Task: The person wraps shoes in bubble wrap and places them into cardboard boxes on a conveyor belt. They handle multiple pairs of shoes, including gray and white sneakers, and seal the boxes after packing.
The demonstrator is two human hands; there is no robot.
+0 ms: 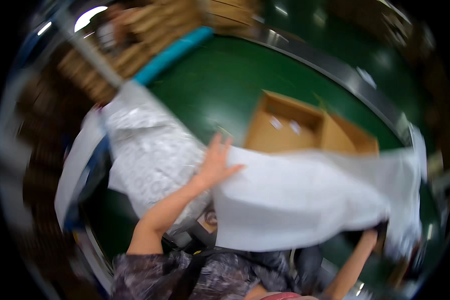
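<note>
The picture is blurred by motion. A large white sheet [305,200] is spread out in front of me. My left hand [216,162] is raised at its upper left corner, fingers apart and thumb lying over the sheet's edge. My right forearm comes up from the lower right, and my right hand [371,237] meets the sheet's lower edge, mostly hidden behind it. A patterned white and grey sheet [150,150] hangs to the left of my left arm.
An open cardboard box [295,125] sits on a green surface [220,85] beyond the sheet. A metal rail [335,70] curves along the surface's far side. A blue bar [172,52] and stacked brown material [150,25] lie at the upper left.
</note>
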